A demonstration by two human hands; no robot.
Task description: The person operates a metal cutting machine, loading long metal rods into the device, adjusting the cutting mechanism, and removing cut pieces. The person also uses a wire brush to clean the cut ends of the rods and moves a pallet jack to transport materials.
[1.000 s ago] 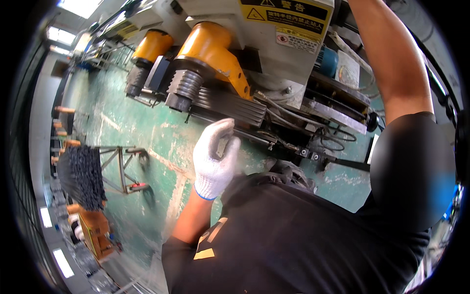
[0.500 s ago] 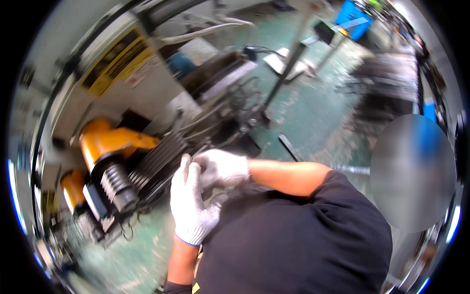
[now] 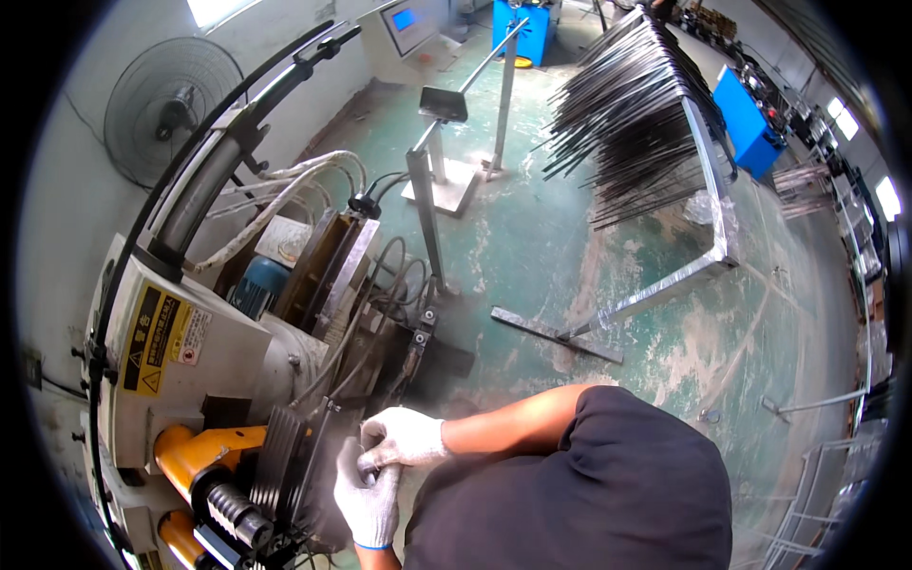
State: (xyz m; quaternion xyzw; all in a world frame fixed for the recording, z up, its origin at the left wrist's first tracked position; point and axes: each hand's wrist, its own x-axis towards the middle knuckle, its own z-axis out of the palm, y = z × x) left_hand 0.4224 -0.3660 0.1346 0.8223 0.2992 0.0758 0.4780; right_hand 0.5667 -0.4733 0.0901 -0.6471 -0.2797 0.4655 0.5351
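Note:
Both my hands wear white knit gloves and meet in front of my body, beside a machine. My right hand (image 3: 407, 436) reaches in from the right, its fingers bent and pinched against the left palm. My left hand (image 3: 369, 505) comes up from below, fingers curled inward against the right ones. Between them shows a small grey patch (image 3: 368, 476), too small and covered to name. Nearest to both hands are the machine's dark stacked plates (image 3: 275, 462) and a yellow-orange machine part (image 3: 206, 450) with a coiled spring (image 3: 234, 510).
At the left stands the pale machine housing (image 3: 190, 318) with a warning label, hoses and a blue motor (image 3: 257, 287). A wall fan (image 3: 173, 112) hangs behind it. Ahead are a metal stand (image 3: 425, 214) and a rack of thin dark rods (image 3: 632, 100), its foot bar (image 3: 556, 334) on the green floor.
The view has swung and become sharper, with more of the room ahead showing. My left fingers, stretched upward before, are now curled in against my right hand.

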